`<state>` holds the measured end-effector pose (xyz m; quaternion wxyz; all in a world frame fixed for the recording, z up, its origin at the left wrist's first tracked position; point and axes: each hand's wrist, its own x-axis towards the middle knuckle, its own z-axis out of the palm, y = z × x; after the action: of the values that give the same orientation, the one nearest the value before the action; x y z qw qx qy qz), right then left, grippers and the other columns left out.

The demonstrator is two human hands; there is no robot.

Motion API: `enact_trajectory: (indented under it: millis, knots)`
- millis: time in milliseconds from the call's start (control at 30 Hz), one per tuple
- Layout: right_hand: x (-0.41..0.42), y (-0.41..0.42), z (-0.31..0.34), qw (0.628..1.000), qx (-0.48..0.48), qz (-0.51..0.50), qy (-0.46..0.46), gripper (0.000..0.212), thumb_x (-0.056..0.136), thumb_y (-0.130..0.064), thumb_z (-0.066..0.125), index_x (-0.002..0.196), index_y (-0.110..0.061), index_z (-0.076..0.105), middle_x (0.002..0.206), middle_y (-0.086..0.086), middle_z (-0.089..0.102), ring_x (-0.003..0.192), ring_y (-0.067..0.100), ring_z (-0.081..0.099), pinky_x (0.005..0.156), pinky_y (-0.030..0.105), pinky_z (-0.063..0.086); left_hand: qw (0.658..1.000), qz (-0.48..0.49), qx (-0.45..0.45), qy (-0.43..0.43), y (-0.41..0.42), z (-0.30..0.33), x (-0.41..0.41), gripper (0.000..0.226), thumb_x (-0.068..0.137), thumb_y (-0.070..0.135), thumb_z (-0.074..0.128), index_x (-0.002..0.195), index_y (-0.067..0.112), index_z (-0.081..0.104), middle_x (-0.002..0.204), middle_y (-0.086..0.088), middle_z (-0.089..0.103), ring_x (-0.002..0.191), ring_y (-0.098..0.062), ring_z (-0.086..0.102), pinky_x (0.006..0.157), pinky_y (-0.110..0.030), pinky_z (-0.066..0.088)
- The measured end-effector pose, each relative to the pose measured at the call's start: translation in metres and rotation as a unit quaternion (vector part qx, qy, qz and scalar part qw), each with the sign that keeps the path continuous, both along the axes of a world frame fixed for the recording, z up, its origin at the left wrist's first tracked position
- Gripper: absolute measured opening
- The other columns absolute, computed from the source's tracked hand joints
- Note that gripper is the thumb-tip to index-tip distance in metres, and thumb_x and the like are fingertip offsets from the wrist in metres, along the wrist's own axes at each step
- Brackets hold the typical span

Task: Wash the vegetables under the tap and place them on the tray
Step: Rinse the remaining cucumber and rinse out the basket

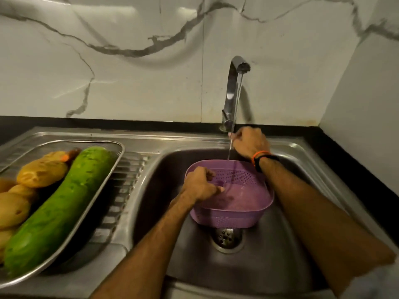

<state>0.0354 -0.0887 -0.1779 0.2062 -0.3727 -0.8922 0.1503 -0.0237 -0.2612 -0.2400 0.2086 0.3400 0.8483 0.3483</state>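
The left hand (201, 184) gripped the left rim of a purple basket (235, 203) held in the sink (280, 244), under water running from the tap (232, 91). The right hand (250, 142) was curled at the tap's base; what it held could not be told. A green gourd (58, 210) and potatoes (41, 172) lay on the tray (101, 190), left of the sink.

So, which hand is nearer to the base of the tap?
Right. The right hand is just beside the tap base, under the water stream. The left hand is lower, gripping the purple colander rim.
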Motion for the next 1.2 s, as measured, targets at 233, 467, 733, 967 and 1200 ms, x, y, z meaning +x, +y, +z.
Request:
enact_trajectory:
  millis: [233, 467, 733, 967, 1200]
  knots:
    - [-0.039, 0.003, 0.026, 0.975, 0.207, -0.054, -0.057, 0.057, 0.098, -0.059, 0.036, 0.079, -0.012, 0.060, 0.069, 0.007, 0.052, 0.068, 0.025, 0.053, 0.064, 0.032, 0.040, 1.000, -0.005, -0.007, -0.009, 0.009, -0.007, -0.002, 0.055, 0.075, 0.033, 0.084, 0.122, 0.016, 0.061, 0.120, 0.004, 0.065, 0.113, -0.014, 0.060, 0.095, -0.023, 0.044]
    - [-0.040, 0.008, 0.011, 0.991, -0.067, -0.088, 0.069, 0.077, 0.093, -0.073, 0.023, 0.079, -0.011, 0.067, 0.076, 0.003, 0.072, 0.072, 0.022, 0.067, 0.072, 0.033, 0.049, 1.000, -0.007, -0.005, -0.016, 0.008, -0.004, -0.001, 0.052, 0.077, 0.032, 0.083, 0.121, 0.015, 0.062, 0.118, 0.003, 0.065, 0.108, -0.013, 0.060, 0.088, -0.019, 0.043]
    - [0.056, -0.016, -0.019, 0.993, -0.040, -0.042, -0.107, 0.038, 0.084, -0.038, 0.069, 0.109, -0.009, 0.065, 0.114, 0.015, 0.065, 0.104, 0.034, 0.061, 0.082, 0.035, 0.049, 0.999, 0.050, 0.003, 0.019, -0.007, 0.006, -0.005, 0.048, 0.076, 0.029, 0.085, 0.117, 0.014, 0.066, 0.119, -0.004, 0.068, 0.112, -0.018, 0.062, 0.097, -0.024, 0.046]
    - [0.111, -0.015, -0.051, 0.972, -0.162, -0.112, -0.128, 0.055, 0.083, -0.031, 0.071, 0.126, 0.001, 0.055, 0.132, 0.023, 0.056, 0.117, 0.038, 0.057, 0.088, 0.036, 0.048, 0.984, 0.157, -0.029, 0.081, -0.027, 0.001, -0.013, 0.061, 0.076, 0.033, 0.081, 0.126, 0.008, 0.058, 0.129, -0.017, 0.061, 0.120, -0.035, 0.056, 0.101, -0.039, 0.047]
    - [0.104, -0.008, -0.076, 0.937, -0.327, -0.115, -0.037, 0.048, 0.081, -0.028, 0.075, 0.120, -0.001, 0.063, 0.111, 0.013, 0.067, 0.090, 0.025, 0.065, 0.050, 0.022, 0.046, 0.971, 0.185, -0.026, -0.150, -0.021, -0.023, -0.017, 0.057, 0.077, 0.022, 0.082, 0.122, 0.002, 0.054, 0.120, -0.015, 0.062, 0.104, -0.031, 0.063, 0.071, -0.044, 0.058]
